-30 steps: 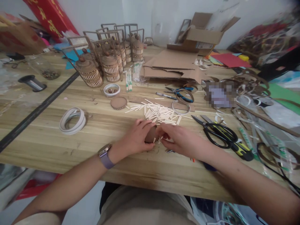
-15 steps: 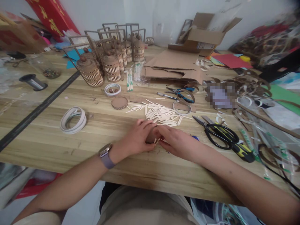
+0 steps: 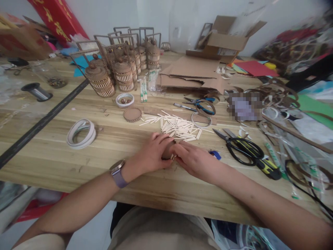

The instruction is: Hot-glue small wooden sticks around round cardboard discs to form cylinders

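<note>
Just beyond right hand (image 3: 194,158), loose sticks (image 3: 179,127); farther right, black-handled scissors (image 3: 229,140).

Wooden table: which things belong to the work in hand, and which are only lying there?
In use, it seems: brown disc between left hand and right hand; pale sticks beyond.

Probably lying about: wire spool; black scissors; cardboard box.

Wall (image 3: 104,14) plain, pale grey, spans the back. Wooden table (image 3: 117,139) in front of it: light top, grain streaks visible, black strip (image 3: 44,122) running diagonally across the left side. Red panel (image 3: 58,21) with gold markings, tilted, back left. Pale floor (image 3: 92,222) below the front edge. Light flat, shadows soft.
</note>
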Tool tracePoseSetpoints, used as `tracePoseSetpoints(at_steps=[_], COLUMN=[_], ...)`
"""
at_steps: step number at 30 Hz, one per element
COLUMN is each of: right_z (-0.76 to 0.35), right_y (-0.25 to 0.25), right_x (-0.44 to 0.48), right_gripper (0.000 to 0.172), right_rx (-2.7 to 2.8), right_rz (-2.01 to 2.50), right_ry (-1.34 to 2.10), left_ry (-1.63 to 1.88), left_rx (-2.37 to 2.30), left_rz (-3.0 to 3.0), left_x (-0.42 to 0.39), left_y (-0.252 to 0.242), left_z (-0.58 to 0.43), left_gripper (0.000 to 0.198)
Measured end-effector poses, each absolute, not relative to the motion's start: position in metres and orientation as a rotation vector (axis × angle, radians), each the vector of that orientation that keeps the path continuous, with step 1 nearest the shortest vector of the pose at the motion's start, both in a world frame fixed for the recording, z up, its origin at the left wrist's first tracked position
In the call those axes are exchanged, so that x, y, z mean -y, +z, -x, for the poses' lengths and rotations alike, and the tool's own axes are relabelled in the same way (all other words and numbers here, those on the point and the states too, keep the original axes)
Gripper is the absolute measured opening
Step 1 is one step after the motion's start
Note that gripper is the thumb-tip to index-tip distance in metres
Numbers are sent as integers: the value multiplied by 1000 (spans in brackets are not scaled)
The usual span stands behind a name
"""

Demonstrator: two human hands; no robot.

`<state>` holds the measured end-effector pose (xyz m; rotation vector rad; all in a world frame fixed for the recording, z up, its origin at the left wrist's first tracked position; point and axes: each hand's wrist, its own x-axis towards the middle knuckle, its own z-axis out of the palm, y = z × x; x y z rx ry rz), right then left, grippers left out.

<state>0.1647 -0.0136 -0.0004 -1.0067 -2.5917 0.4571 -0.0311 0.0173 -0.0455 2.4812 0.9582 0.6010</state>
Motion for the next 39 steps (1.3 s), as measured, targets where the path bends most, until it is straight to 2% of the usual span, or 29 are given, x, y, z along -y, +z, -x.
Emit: tracePoseSetpoints(at_steps=[6,16,22,30,33,36,39], right_z=[-164,-164,-165,-166,-181,-209,-242], right_y=[-2,-2,0,3,18,35,37], right_x=[14,14,15,16,20,27,39], right_gripper=[18,19,19,25,27,14,24], right_rx=[2612,2610,2618,2579,2478,2369,2371], right_rz=[1020,1033,1062,1078,1165,1354,1643], right_ry=[434,501,512,473,381,246,296], left_ry=[617,651,655,666,642,609,604], left_rx=[-973,-971,-976,-995,-1073,-1100,-1109], left_rz=[-2525,-2606,-2609,-2598,-2583,-2607,-2618], left_x=[-15,-10,-11,-9,-8,-8,-7], left_y=[-48,-49,-51,-50,-50,-50,-49], left_z=[30,25,24,25,25,25,24], left_gripper=[65,54,54,55,61,64,64])
